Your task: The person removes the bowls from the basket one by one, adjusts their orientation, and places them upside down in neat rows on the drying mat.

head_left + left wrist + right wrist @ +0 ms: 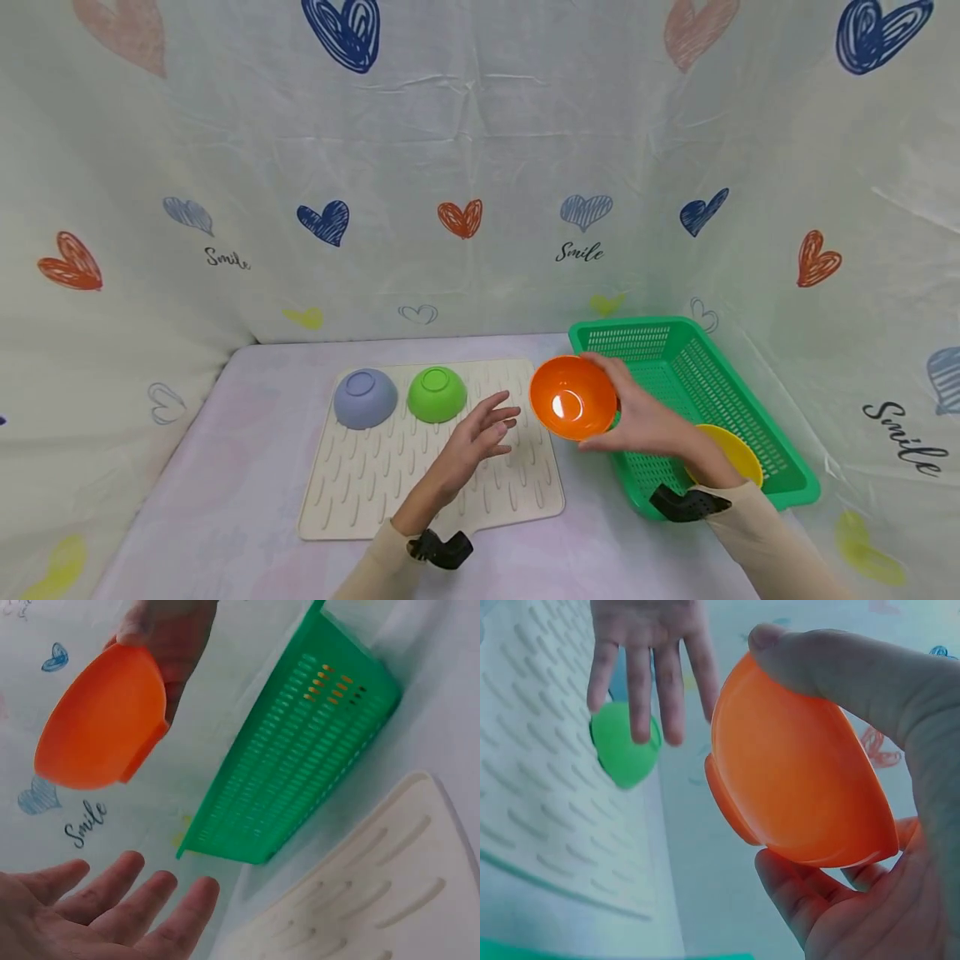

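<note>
My right hand [641,417] grips an orange bowl [572,398] by its rim, thumb on one side and fingers on the other. The bowl is held up between the mat and the green basket, its inside facing the head camera. To the left, my left hand [472,442] hovers over the cream mat [420,492] with fingers spread and nothing in it. In the left wrist view its fingers [161,900] point toward the bowl, apart from it. A blue bowl [365,398] and a green bowl [437,394] rest upside down on the mat's back part.
A green perforated basket [750,375] stands at the right of the table, with a yellow bowl [738,454] inside, partly hidden by my right forearm. Behind the table [247,467] hangs a white curtain [465,125] printed with hearts, which also runs along both sides.
</note>
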{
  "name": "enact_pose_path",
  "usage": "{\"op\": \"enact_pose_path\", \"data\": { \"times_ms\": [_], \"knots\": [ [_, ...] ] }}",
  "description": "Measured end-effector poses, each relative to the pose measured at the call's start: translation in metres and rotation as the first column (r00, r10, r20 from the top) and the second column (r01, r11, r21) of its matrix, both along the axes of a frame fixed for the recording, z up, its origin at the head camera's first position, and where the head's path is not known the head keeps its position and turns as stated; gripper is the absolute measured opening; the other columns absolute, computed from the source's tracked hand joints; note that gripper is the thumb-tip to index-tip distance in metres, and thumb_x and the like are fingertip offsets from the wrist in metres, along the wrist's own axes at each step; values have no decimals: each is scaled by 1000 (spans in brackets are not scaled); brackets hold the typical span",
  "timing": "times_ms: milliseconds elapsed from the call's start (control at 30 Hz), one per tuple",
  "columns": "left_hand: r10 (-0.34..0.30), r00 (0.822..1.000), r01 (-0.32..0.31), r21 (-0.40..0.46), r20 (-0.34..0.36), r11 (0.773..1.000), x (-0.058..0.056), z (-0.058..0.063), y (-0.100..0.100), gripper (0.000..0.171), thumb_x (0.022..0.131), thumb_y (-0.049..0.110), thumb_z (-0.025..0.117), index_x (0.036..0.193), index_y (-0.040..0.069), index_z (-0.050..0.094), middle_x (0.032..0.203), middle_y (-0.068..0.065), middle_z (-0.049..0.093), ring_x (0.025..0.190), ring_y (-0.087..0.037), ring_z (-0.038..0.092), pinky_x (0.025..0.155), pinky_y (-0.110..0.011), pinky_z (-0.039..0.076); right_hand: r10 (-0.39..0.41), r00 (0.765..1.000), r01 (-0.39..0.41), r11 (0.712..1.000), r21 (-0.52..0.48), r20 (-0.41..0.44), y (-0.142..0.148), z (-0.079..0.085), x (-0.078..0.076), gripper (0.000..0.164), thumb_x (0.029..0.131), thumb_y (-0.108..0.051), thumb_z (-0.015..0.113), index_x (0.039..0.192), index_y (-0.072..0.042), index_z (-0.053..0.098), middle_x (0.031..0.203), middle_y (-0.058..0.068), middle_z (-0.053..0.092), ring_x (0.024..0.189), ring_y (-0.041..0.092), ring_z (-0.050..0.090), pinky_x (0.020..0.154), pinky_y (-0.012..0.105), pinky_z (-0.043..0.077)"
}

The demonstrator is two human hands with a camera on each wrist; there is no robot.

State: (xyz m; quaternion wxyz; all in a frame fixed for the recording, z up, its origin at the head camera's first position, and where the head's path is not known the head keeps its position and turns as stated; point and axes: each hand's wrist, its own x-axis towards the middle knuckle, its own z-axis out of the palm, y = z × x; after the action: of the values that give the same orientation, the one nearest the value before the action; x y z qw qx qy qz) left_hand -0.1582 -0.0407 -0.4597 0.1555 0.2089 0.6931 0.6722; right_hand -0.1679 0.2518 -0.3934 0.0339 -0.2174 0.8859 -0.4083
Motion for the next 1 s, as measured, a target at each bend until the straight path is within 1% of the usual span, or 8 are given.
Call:
{"op": "enact_pose_path", "data": {
  "times_ms": [167,300,367,467,567,700,833,1000],
  "knots": [
    [-13,996,11,30,88,999,-1,4,-3,64,107,38,43,161,7,30,155,-25,47,142,-44,49,107,-50,53,59,998,-59,996,-62,5,-19,-6,1,114,71,-31,95,159,-12,25,150,13,37,130,37,46,95,48,57],
    [-41,990,35,51,132,998,-2,3,-5,64,108,43,41,160,7,33,154,-24,47,139,-43,52,106,-50,54,92,996,-91,992,-90,12,-32,-13,1,113,72,-30,94,159,-13,25,152,14,36,131,37,46,100,55,54],
    [-58,988,50,59,143,997,-2,3,-6,63,108,45,39,159,8,35,153,-24,48,136,-39,56,105,-48,55,109,994,-107,989,-105,13,-37,-15,2,112,72,-30,94,159,-14,25,153,14,35,131,36,46,101,56,53],
    [-78,986,68,75,146,995,-1,2,-8,61,109,47,36,156,9,40,149,-26,51,129,-32,61,104,-46,56,132,991,-129,983,-128,17,-45,-17,3,112,72,-28,95,159,-15,26,151,13,36,130,34,47,100,51,53],
    [-91,986,79,88,138,993,0,2,-11,61,109,48,34,154,8,43,141,-23,58,121,-25,66,103,-45,57,142,990,-140,983,-117,7,-51,-18,5,114,70,-31,96,160,-15,27,150,11,37,130,31,47,99,46,54],
    [-84,985,70,95,153,993,2,2,-13,65,109,53,34,153,7,44,134,-19,64,112,-21,70,100,-43,59,160,987,-160,981,-113,-5,-58,-19,6,115,70,-32,96,160,-15,26,151,11,37,130,30,47,99,44,55],
    [-72,982,54,104,175,993,2,1,-16,68,108,57,33,153,7,45,138,-25,59,108,-20,70,96,-40,60,177,984,-175,976,-134,4,-63,-21,6,115,70,-27,97,160,-14,26,151,11,36,130,29,49,99,44,55],
    [-64,977,40,117,206,992,1,-1,-19,69,108,57,33,153,6,44,139,-30,56,104,-19,71,93,-37,61,184,983,-180,974,-135,15,-67,-23,7,116,69,-30,97,160,-16,26,149,7,37,130,26,48,99,40,55]
  ]
}}
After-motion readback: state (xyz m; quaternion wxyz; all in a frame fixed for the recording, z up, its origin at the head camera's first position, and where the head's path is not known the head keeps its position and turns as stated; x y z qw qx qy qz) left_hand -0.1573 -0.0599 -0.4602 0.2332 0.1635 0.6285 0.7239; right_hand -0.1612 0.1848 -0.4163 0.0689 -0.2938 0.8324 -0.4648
